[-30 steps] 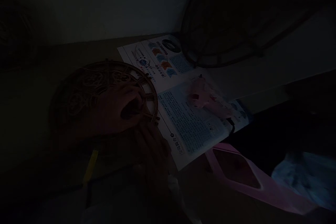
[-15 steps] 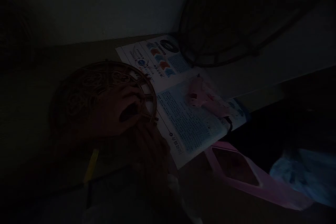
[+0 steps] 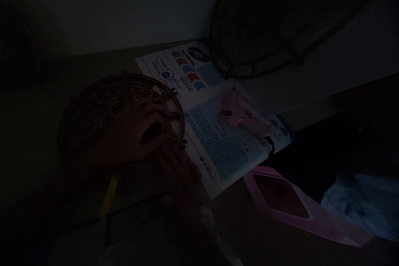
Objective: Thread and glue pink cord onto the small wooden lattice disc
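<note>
The view is very dark. A round brown openwork frame (image 3: 108, 94), with curled patterns inside a double rim, lies in front of me at the left. My left hand (image 3: 132, 126) rests over it, fingers curled at the inner rim and thumb bent towards them, gripping its right part. At the rim's near right edge is my right hand (image 3: 181, 170), its fingers held together close to the left thumb. Whatever the right fingertips pinch is too dark to make out. A pink glue gun (image 3: 238, 112) lies to the right on a printed sheet (image 3: 199, 120).
A large dark ribbed round frame (image 3: 255, 68) leans at the back right by the pale wall (image 3: 124, 8). A pink bag-like item (image 3: 280, 195) and a pale blue crumpled item (image 3: 358, 203) are at the lower right. A yellow strip (image 3: 109, 195) shows near the front.
The view has shifted very slightly. Both hands stay at the round frame in nearly the same pose, and nothing has visibly been picked up or released.
</note>
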`<state>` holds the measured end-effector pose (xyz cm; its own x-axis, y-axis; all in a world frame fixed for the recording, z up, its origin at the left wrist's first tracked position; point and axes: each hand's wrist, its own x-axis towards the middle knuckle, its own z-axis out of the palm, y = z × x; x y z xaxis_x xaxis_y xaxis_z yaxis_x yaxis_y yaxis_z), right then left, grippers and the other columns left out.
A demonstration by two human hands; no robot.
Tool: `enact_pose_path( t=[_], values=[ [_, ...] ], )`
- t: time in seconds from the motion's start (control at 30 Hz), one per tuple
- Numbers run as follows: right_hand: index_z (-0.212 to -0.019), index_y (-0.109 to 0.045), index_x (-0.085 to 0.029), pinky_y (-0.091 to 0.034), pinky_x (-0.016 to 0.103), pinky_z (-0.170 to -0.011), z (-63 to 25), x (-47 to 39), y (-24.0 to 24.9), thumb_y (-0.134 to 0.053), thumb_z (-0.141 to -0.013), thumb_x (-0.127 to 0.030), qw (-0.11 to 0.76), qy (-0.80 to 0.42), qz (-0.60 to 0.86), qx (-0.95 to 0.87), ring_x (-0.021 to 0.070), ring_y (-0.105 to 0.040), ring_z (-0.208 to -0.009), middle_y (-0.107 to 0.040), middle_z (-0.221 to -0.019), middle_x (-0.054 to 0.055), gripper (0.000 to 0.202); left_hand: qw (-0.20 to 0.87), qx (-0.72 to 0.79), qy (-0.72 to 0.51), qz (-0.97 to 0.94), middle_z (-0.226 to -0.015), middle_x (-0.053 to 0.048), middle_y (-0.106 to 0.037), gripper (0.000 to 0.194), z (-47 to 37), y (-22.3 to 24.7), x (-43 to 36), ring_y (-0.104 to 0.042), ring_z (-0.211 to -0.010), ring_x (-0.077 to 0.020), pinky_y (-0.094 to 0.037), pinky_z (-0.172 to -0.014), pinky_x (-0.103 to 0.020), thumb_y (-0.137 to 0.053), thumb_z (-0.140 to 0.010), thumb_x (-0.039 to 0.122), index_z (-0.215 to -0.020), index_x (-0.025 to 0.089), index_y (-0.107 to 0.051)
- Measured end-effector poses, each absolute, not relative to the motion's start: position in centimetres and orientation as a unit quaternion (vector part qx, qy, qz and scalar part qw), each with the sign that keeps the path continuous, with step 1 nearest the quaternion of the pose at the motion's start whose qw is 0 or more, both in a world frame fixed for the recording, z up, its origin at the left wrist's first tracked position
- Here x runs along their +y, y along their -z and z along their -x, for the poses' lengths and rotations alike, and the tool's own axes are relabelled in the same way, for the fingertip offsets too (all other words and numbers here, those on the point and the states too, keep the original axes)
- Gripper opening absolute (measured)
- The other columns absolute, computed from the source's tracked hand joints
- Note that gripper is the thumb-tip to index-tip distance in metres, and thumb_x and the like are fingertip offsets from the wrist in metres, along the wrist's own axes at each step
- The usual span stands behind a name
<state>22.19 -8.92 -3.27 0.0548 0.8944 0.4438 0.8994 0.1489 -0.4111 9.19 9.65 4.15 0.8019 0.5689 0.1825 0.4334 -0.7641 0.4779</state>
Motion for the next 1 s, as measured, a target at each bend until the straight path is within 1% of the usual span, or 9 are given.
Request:
enact_pose_path(
  t=[0.07, 0.13, 0.2, 0.23, 0.33, 0.43, 0.6, 0.77, 1.0],
  values=[
    [-0.168, -0.02, -0.028, -0.054, 0.042, -0.107, -23.3, -9.0, 1.7, -0.033, -0.108, -0.029, 0.333, 0.002, 0.658, -0.675, 0.0259, -0.058, -0.138, -0.057, -0.154, 0.007, 0.062, 0.215, 0.269, -0.157, -0.926, -0.13, -0.007, -0.066, 0.018, -9.2, -4.3, 9.6, -0.052, -0.135, -0.0305, -0.045, -0.109, -0.052, -0.056, -0.098, 0.039, -0.095, 0.022, -0.06],
    [-0.167, -0.024, -0.024, -0.056, 0.045, -0.105, -24.9, -8.5, 0.2, -0.037, -0.106, -0.023, 0.346, 0.003, 0.663, -0.664, 0.0279, -0.055, -0.141, -0.055, -0.155, 0.011, 0.063, 0.224, 0.256, -0.152, -0.928, -0.132, -0.007, -0.065, 0.012, -9.2, -4.5, 9.6, -0.049, -0.138, -0.0306, -0.043, -0.112, -0.052, -0.057, -0.095, 0.034, -0.097, 0.022, -0.061],
    [-0.161, -0.039, -0.026, -0.053, 0.048, -0.109, -26.5, -7.0, -1.1, -0.049, -0.103, -0.02, 0.344, -0.001, 0.647, -0.68, 0.0293, -0.053, -0.143, -0.061, -0.148, 0.01, 0.059, 0.231, 0.244, -0.154, -0.929, -0.132, -0.007, -0.065, 0.011, -9.1, -4.7, 9.6, -0.049, -0.138, -0.0303, -0.043, -0.113, -0.051, -0.058, -0.092, 0.028, -0.1, 0.022, -0.062],
    [-0.154, -0.048, -0.023, -0.051, 0.049, -0.11, -27.1, -6.1, -1.5, -0.053, -0.102, -0.019, 0.335, -0.005, 0.618, -0.711, 0.0303, -0.054, -0.141, -0.065, -0.142, 0.011, 0.053, 0.233, 0.239, -0.156, -0.93, -0.133, -0.008, -0.064, 0.013, -9.1, -4.7, 9.7, -0.05, -0.137, -0.0301, -0.043, -0.113, -0.051, -0.058, -0.091, 0.027, -0.101, 0.022, -0.062],
    [-0.142, -0.061, -0.02, -0.053, 0.049, -0.1, -28.3, -3.3, -2.1, -0.055, -0.103, -0.026, 0.255, 0.001, 0.574, -0.778, 0.031, -0.057, -0.132, -0.067, -0.139, 0.013, 0.039, 0.236, 0.244, -0.151, -0.928, -0.139, -0.009, -0.061, 0.02, -8.8, -4.6, 9.7, -0.05, -0.138, -0.0314, -0.041, -0.116, -0.053, -0.059, -0.09, 0.03, -0.107, 0.021, -0.062],
    [-0.142, -0.062, -0.023, -0.051, 0.047, -0.095, -28.6, -2.1, -2.1, -0.056, -0.104, -0.031, 0.212, 0.018, 0.546, -0.81, 0.0302, -0.057, -0.13, -0.066, -0.143, 0.01, 0.039, 0.242, 0.246, -0.138, -0.929, -0.143, -0.01, -0.06, 0.022, -8.6, -4.4, 9.8, -0.046, -0.143, -0.0318, -0.037, -0.12, -0.054, -0.06, -0.089, 0.031, -0.108, 0.021, -0.062],
    [-0.135, -0.064, -0.017, -0.048, 0.042, -0.092, -29.2, -2.3, -2.4, -0.055, -0.105, -0.027, 0.217, 0.03, 0.515, -0.829, 0.0267, -0.058, -0.131, -0.07, -0.137, 0.008, 0.033, 0.229, 0.24, -0.141, -0.933, -0.142, -0.01, -0.06, 0.02, -8.5, -4.2, 9.8, -0.048, -0.14, -0.0311, -0.039, -0.118, -0.053, -0.06, -0.09, 0.031, -0.107, 0.021, -0.062],
    [-0.13, -0.067, -0.017, -0.047, 0.04, -0.085, -30.0, -1.7, -3.0, -0.052, -0.106, -0.029, 0.199, 0.035, 0.488, -0.849, 0.0256, -0.064, -0.12, -0.074, -0.13, 0.009, 0.03, 0.229, 0.236, -0.138, -0.934, -0.14, -0.01, -0.061, 0.019, -8.4, -4.3, 9.8, -0.052, -0.136, -0.0309, -0.042, -0.114, -0.052, -0.061, -0.091, 0.032, -0.107, 0.021, -0.061],
    [-0.134, -0.066, -0.017, -0.049, 0.04, -0.084, -30.6, -1.2, -3.0, -0.058, -0.103, -0.026, 0.197, 0.053, 0.465, -0.862, 0.0271, -0.064, -0.118, -0.075, -0.127, 0.008, 0.033, 0.229, 0.242, -0.133, -0.933, -0.142, -0.01, -0.06, 0.023, -8.5, -4.3, 9.9, -0.05, -0.139, -0.0321, -0.041, -0.116, -0.053, -0.064, -0.088, 0.031, -0.109, 0.022, -0.062]
  ],
)
